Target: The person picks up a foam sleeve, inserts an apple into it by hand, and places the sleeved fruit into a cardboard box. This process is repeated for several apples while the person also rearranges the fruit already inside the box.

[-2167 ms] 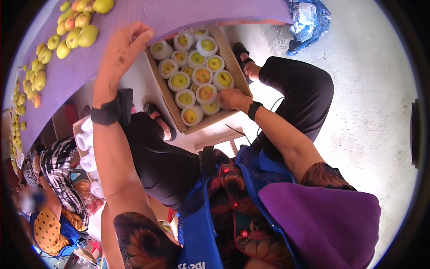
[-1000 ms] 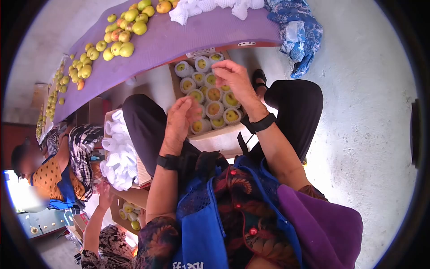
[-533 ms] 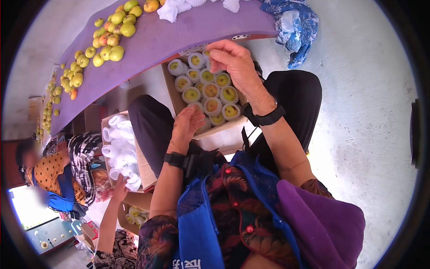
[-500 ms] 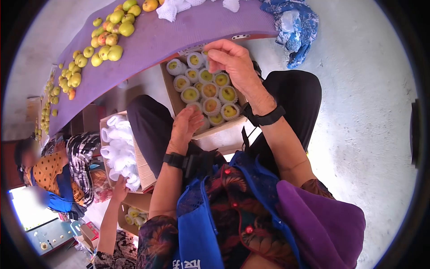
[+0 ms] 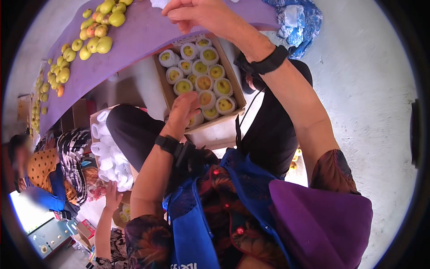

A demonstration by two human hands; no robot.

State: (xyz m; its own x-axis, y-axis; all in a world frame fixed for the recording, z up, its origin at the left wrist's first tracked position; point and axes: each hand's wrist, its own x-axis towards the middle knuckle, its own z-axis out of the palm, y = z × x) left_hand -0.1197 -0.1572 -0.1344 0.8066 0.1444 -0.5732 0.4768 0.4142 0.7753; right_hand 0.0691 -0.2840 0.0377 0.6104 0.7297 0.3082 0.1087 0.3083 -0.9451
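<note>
A cardboard box [image 5: 219, 123] between my knees holds several yellow-green apples [image 5: 204, 82], each in a white foam net. My left hand [image 5: 181, 113] is at the box's near left corner, fingers loosely stretched over the netted apples there. Past the far edge of the box, my right hand [image 5: 201, 17] reaches over the purple-covered table [image 5: 143, 38], its thumb and fingers apart with nothing visible in them. Close to its fingertips is a white foam net [image 5: 157, 3], partly cut off by the frame's top.
Loose apples [image 5: 92, 45] lie along the table's left part. At left, a box of white foam nets [image 5: 109, 154] has a person's hand [image 5: 113, 197] beside it. Another person [image 5: 47, 170] sits farther left. Blue patterned cloth [image 5: 298, 27] hangs at the table's right end.
My right hand has moved from above the box's far edge, up and left over the table. My left hand stays at the near left corner. The other person's hand has drawn back from the foam nets.
</note>
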